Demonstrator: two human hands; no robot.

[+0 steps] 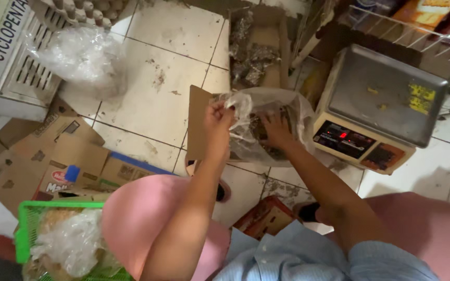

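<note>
Pinching bag rim (238, 104) in left grip (217, 122) — right hand (274, 130) inside.

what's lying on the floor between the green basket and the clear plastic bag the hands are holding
In the head view, flattened cardboard boxes lie on the tiled floor between the green basket and the clear plastic bag; the person's pink-clad knee crosses there too.

Left hand (217, 120) pinching plastic bag (292, 106), right hand (275, 129) inside

A clear plastic bag (266, 125), crumpled and glossy, sits open just above the centre, at about 12 o'clock from the person's knees. Dark, dried, leafy-looking pieces (259, 130) fill its lower part. Its mouth is pulled up at the 9 o'clock side, and its body bulges towards 3 o'clock
</note>
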